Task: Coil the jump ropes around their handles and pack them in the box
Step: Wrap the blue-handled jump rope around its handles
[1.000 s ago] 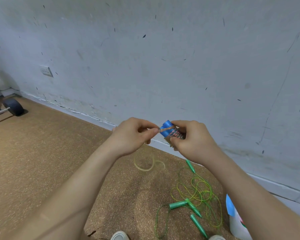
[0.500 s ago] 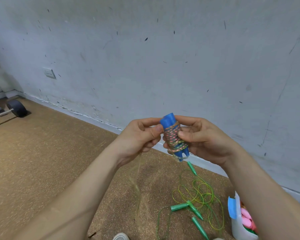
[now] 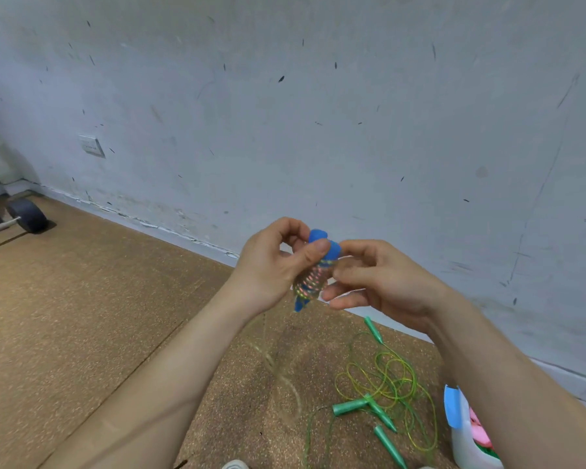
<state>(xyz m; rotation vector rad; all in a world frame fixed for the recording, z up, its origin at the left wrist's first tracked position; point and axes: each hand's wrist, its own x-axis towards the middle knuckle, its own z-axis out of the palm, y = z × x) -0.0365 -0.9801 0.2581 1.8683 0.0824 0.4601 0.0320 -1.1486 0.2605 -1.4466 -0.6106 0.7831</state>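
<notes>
I hold a blue-handled jump rope (image 3: pixel 313 277) in front of me, its multicoloured cord wound round the two handles. My left hand (image 3: pixel 271 265) grips it from the left, thumb on the top of a blue handle. From the right, my right hand (image 3: pixel 376 282) holds the coil with thumb and curled fingers. A loose, blurred length of the cord (image 3: pixel 278 367) trails to the floor below my left hand. Green-handled jump ropes (image 3: pixel 379 384) lie tangled on the floor at lower right. Beside them stands the white box (image 3: pixel 464 445), with pink items inside.
The floor is brown cork matting (image 3: pixel 82 316) meeting a scuffed grey wall (image 3: pixel 318 113) close ahead. A black wheel on a bar (image 3: pixel 27 214) lies at far left. A wall socket (image 3: pixel 90 146) sits low on the wall. A shoe tip (image 3: pixel 234 464) shows at the bottom edge.
The bundle has tilted and turned in my hands, and my left thumb has moved up onto the blue handle's top. The loose cord swings below. My view has shifted slightly right.
</notes>
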